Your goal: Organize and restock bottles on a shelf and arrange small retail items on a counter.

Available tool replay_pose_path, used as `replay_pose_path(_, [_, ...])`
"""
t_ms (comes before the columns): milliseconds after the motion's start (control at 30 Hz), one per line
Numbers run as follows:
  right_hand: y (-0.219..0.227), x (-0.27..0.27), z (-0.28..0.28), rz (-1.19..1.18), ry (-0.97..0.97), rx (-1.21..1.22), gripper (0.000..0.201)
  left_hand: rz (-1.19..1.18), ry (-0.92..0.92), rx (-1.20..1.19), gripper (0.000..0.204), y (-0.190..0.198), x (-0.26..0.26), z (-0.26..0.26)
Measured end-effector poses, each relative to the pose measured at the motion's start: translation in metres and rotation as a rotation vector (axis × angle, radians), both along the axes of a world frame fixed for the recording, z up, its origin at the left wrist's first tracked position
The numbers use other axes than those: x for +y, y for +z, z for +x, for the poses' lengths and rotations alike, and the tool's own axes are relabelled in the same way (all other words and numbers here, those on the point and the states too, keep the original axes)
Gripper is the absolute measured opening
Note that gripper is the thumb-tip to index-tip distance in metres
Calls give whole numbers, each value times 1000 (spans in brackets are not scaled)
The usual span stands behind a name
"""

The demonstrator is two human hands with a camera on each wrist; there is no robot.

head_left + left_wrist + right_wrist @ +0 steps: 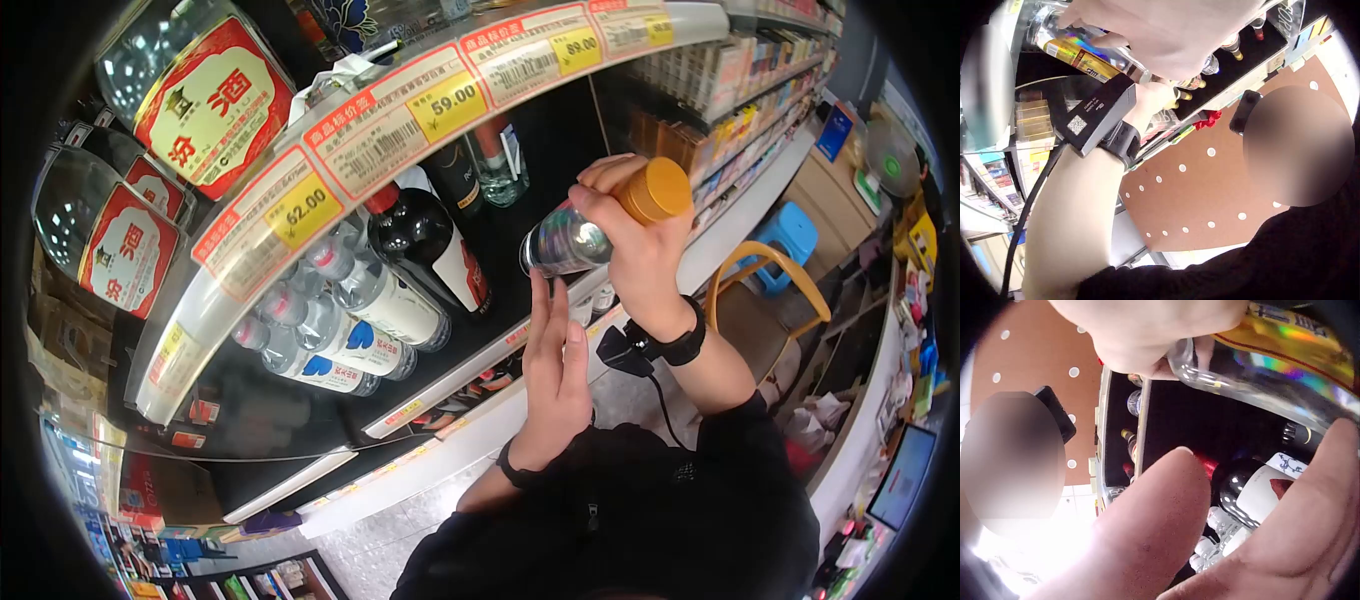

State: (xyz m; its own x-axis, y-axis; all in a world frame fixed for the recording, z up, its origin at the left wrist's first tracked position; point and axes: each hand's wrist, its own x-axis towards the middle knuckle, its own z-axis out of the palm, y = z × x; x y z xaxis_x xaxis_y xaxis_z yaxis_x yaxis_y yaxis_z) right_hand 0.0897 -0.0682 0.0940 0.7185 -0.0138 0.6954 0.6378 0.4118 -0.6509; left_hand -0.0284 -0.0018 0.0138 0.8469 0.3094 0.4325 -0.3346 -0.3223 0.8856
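In the head view my right hand (645, 255) grips a clear bottle (572, 242) near its orange cap (657, 190); the bottle lies tilted. My left hand (556, 385), fingers straight, touches the bottle near its base. The left wrist view has my left hand (1175, 31) across the top, the bottle's yellow label (1082, 61), and my right hand (1152, 100) at the neck end. In the right wrist view my right hand (1154, 331) is at the neck end of the bottle (1272, 378), and my left hand (1291, 531) spreads its thumb and fingers below it.
Beside the hands, the shelf holds a dark bottle (425, 240), several clear bottles (395, 300) and a greenish bottle (500, 170). A curved shelf edge with price tags (450, 100) runs above. Large jugs (215, 100) stand at upper left. A chair (755, 315) and blue stool (785, 240) are to the right.
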Motion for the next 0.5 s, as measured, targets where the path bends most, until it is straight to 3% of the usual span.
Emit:
replay_pose_path(100, [7,9,21,-195,59,146,11,-58,40,-83,59,-16,1,19])
replay_pose_path(167, [5,26,39,-150,97,111,8,-53,62,-48,59,-14,2,26])
replay_pose_path(233, [7,40,52,-306,73,80,17,-68,86,8,58,-13,3,33])
replay_pose_path(300, [0,57,67,-289,126,118,27,-85,111,42,58,-11,5,39])
replay_pose_path(500, [6,83,81,-500,61,138,35,-137,248,60,57,-6,7,50])
